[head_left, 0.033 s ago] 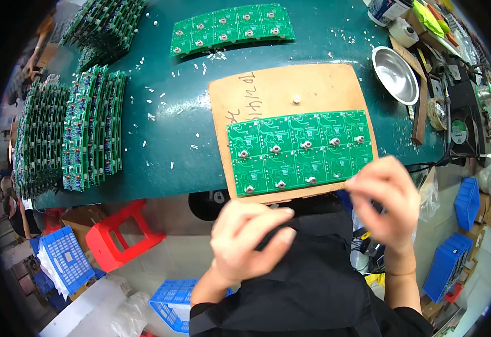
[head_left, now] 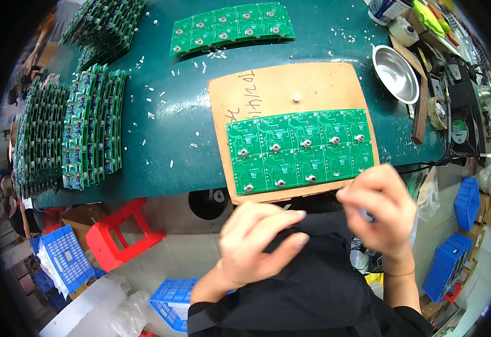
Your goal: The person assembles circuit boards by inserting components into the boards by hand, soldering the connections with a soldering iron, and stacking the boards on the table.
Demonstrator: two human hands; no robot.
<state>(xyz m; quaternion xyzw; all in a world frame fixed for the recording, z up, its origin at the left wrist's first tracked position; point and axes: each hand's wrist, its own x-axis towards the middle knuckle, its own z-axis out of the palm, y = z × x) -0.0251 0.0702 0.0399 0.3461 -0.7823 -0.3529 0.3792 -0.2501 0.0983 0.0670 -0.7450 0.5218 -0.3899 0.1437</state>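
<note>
Panel in front of me: one thin green rectangular circuit-board panel (head_left: 293, 161), lying flat on a tan flat board (head_left: 319, 82) at the near edge of the table (head_left: 161, 181).
Left hand: my left hand (head_left: 261, 240) is near the panel's near edge, thumb and fingers apart, grasping nothing I can see.
Right hand: my right hand (head_left: 381, 209) is by its near right corner, fingers curled and blurred; I cannot tell whether they pinch anything.
Handling: I judge it light, stiff, a little slippery and fragile if bent.
Hold: I'd take the opposite short edges, clear of the silver cylindrical metal parts (head_left: 306, 143).
Metal parts: eight clearly visible on it.
Far panel: one similar green panel (head_left: 234, 27).
Left-side stacks: three, of green boards (head_left: 92, 129).
Loose white piece: one (head_left: 296, 98), on the tan board.
</note>
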